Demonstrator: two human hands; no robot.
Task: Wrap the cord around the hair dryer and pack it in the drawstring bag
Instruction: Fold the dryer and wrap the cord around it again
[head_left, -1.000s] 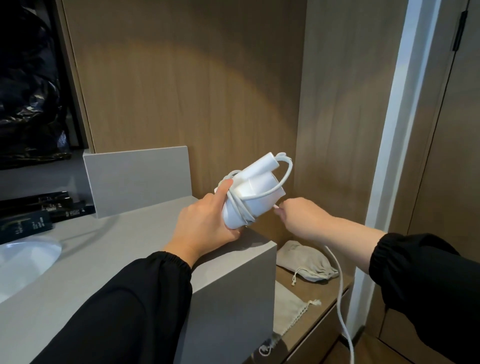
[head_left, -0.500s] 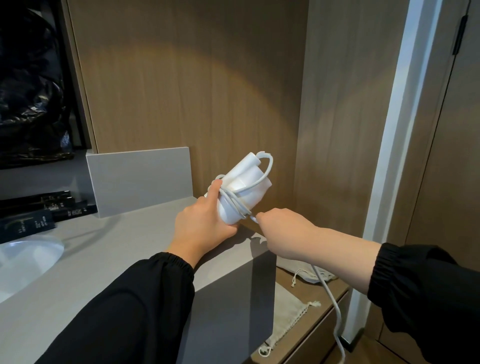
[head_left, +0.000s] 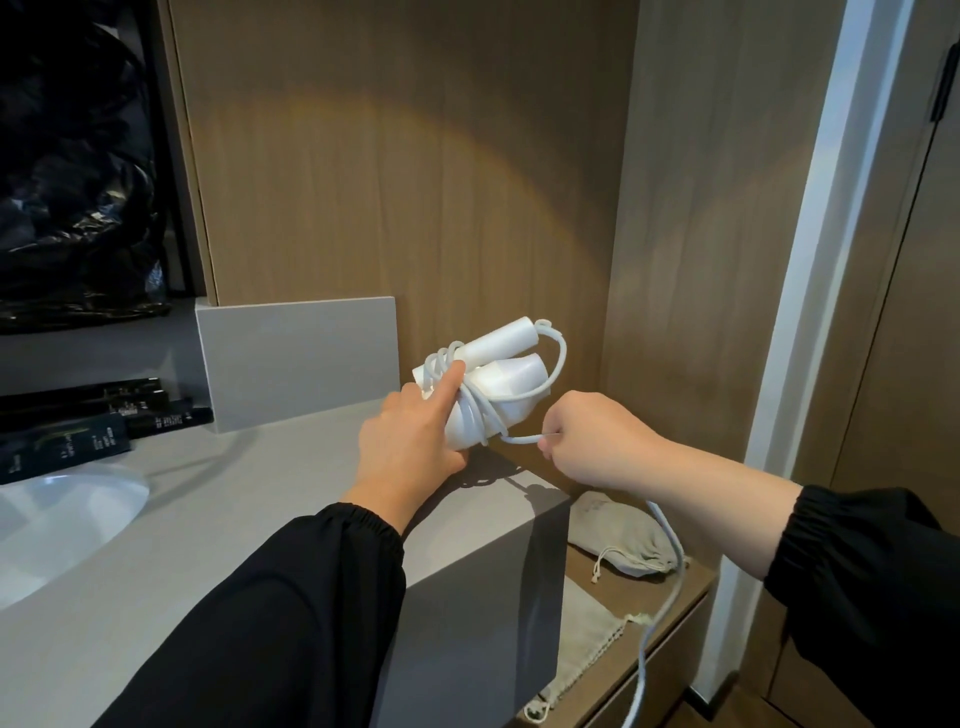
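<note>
Just right of the frame's centre, the white hair dryer (head_left: 501, 382) is held in the air above the corner of the grey countertop (head_left: 218, 525). The left hand (head_left: 410, 444) is curled round its near end, and one finger presses down on the loops already wound. The right hand (head_left: 597, 441), just to the lower right of the dryer, has its fingers closed on the cord (head_left: 661, 592), drawing a short stretch taut from the wrap. From that fist the rest of the cord hangs down past the lower right edge of the frame. Its end is out of view, so how much is left to wind can't be told. The main risk is the coils: if the pressing finger lifts or the right hand lets the tension drop, the springy loops will likely slacken and slide off the smooth body. The hanging length could also snag on the edge of the wooden shelf (head_left: 693, 590) at lower right, jerking the wrap loose. The filled-looking drawstring bag (head_left: 621, 540) lies on that shelf with its mouth drawn in, and a loose wrap would probably catch there when packing.
</note>
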